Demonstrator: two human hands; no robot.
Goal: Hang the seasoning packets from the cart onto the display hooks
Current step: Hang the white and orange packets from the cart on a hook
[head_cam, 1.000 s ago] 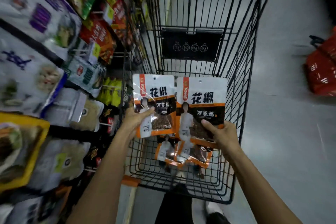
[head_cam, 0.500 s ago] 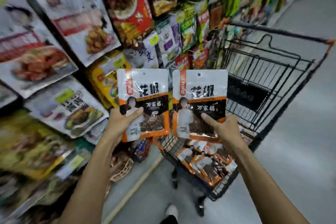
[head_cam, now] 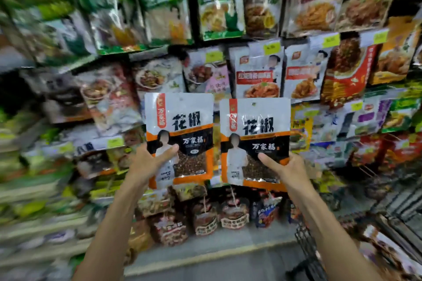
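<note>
Left hand (head_cam: 148,162) pinches the left packet (head_cam: 182,121), right hand (head_cam: 290,171) pinches the right packet (head_cam: 255,125), each upright with brown peppercorns inside. At near right, the cart (head_cam: 306,242) holds blurred packets.

Each hand holds one packet: left hand (head_cam: 149,162) packet (head_cam: 180,125) beside right hand (head_cam: 290,170) packet (head_cam: 255,130), shelves (head_cam: 262,70) behind, cart (head_cam: 324,246) lower right.

2 white-orange-black pouches upright side by side: left packet (head_cam: 182,121), right packet (head_cam: 258,125); cart (head_cam: 303,242), seemingly, lower right.
</note>
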